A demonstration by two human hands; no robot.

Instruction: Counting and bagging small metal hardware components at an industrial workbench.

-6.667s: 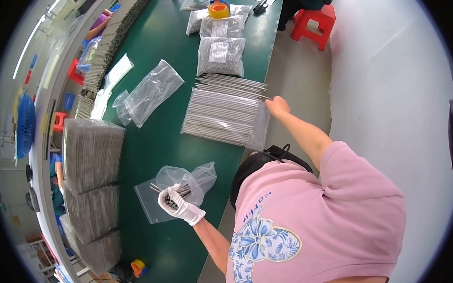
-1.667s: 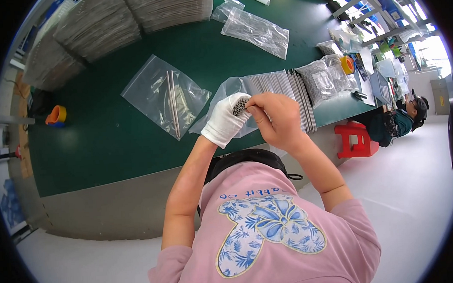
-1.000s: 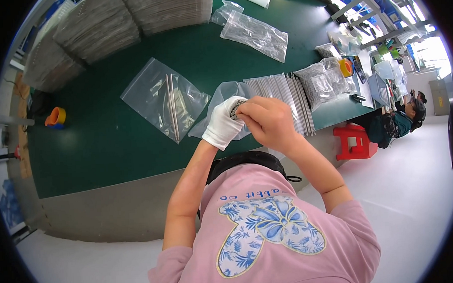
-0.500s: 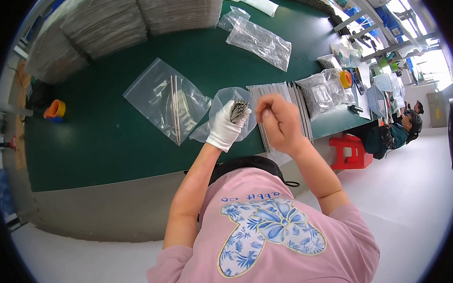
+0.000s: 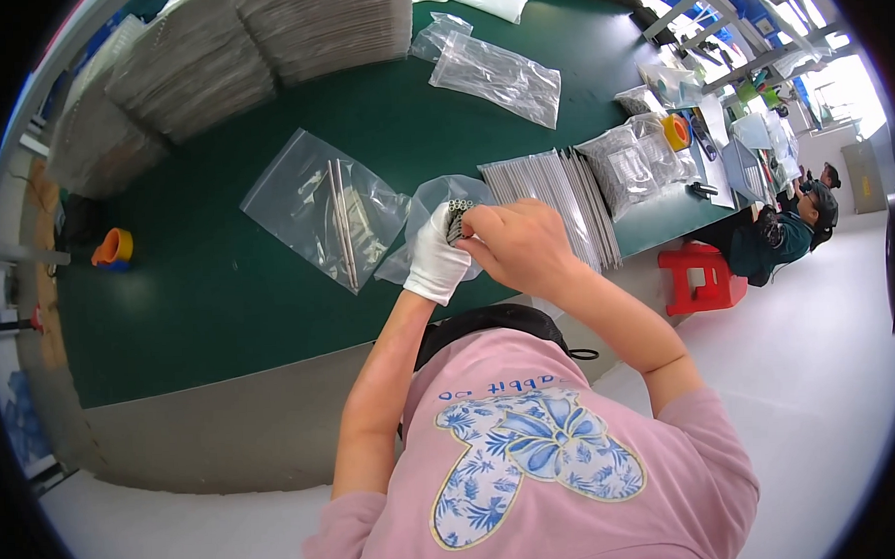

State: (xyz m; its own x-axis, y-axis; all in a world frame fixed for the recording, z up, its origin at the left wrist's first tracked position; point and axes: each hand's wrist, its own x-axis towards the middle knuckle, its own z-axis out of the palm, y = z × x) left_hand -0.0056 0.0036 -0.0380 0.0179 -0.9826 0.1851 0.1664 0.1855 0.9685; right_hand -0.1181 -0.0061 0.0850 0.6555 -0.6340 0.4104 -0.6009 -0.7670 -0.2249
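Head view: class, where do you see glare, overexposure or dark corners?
Head view: upper-right window washed out white; crumpled clear bag streaked with highlights; picture corners black; rod ends in the gloved left hand discernible.

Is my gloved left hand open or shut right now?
Shut: your left hand wraps around the bundle of grey rods, whose ends show at the top.

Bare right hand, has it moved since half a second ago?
Yes, the bare right hand moved left against the clear plastic bag of silver rods, now at the grey metal tubes in the white-gloved left hand.
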